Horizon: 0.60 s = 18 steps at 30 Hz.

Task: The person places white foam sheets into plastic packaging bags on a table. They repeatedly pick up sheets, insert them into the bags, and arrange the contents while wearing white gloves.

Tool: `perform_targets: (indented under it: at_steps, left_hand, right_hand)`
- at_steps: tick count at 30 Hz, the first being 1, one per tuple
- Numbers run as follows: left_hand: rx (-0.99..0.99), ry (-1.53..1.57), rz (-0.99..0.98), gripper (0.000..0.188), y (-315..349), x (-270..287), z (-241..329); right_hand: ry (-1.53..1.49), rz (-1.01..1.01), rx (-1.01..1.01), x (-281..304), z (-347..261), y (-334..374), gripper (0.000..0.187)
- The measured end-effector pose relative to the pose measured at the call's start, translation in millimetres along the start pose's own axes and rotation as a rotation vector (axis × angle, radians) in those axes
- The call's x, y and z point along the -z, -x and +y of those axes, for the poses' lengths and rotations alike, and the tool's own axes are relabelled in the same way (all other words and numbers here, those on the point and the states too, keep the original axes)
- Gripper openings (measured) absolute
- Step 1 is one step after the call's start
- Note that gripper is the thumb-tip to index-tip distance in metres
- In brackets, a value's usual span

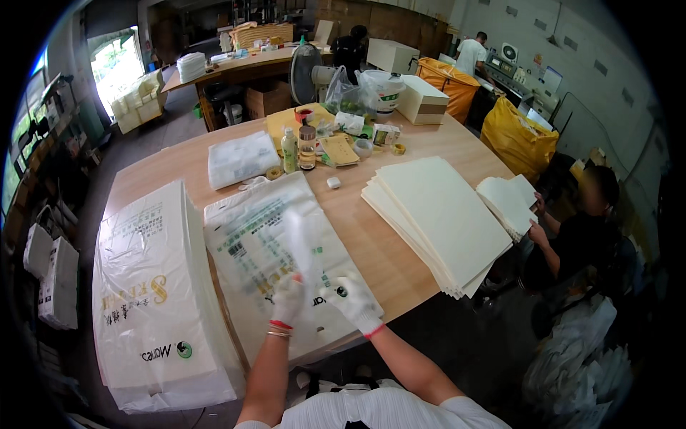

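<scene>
Both my hands wear white gloves with red cuffs. In front of me lies a stack of flat white printed plastic bags (pixel 246 250). My left hand (pixel 288 299) is closed just above it, on a whitish translucent plastic strip (pixel 300 239) that rises blurred from the fingers. To its right, my right hand (pixel 357 306) rests at the bags' lower right part, thumb and fingers apart, with a printed round mark showing between them. A tall stack wrapped in a printed white plastic bag (pixel 136 264) stands on the left.
Large cream sheets (pixel 443 214) are piled on the table's right, where a seated person (pixel 579 229) handles smaller sheets (pixel 504 204). Behind the bags are bottles (pixel 306 148), tape rolls (pixel 364 148) and a folded plastic bundle (pixel 241 159). A white bucket (pixel 386 91) and fan (pixel 306 71) stand farther back.
</scene>
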<state>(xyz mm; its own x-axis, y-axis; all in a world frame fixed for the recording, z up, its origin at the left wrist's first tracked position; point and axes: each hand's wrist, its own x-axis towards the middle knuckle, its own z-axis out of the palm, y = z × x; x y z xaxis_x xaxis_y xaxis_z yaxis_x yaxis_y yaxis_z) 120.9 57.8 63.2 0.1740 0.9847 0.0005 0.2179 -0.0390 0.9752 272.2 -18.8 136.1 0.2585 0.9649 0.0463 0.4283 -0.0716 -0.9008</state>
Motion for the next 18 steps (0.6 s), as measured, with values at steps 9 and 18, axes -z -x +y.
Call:
perform_targets:
  at_steps: [9, 18]
  left_hand:
    - [0.208, 0.771, 0.090, 0.020, -41, 10, -37]
    - [0.194, -0.074, -0.411, 0.015, -2, -34, 31]
  right_hand:
    - [0.340, -0.075, -0.152, 42, 142, 13, 0.033]
    - [-0.366, -0.036, 0.126, 7, 87, -16, 0.030]
